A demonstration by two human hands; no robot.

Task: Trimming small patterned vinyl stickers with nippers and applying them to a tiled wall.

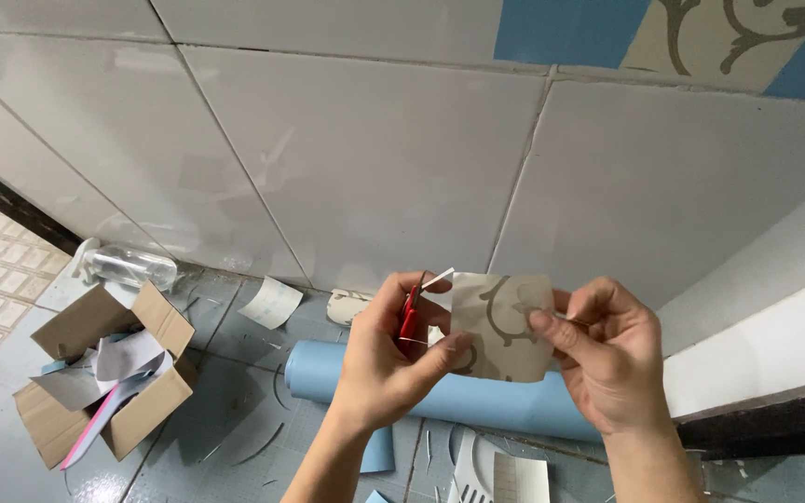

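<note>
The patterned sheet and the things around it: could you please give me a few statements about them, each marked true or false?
1. The right hand pinches the patterned sheet at its edge. True.
2. The left hand holds a green pen. False: it holds a red-handled tool against the sheet.
3. A light blue roll lies on the floor below the hands. True.
4. The cardboard box is closed. False: its flaps are open, with paper scraps inside.
5. A clear spray bottle lies by the wall. True.

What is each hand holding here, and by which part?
The right hand pinches the patterned beige sticker piece at its right edge. The left hand grips a red-handled cutter by its handle and steadies the piece's lower left edge with the thumb.
</note>
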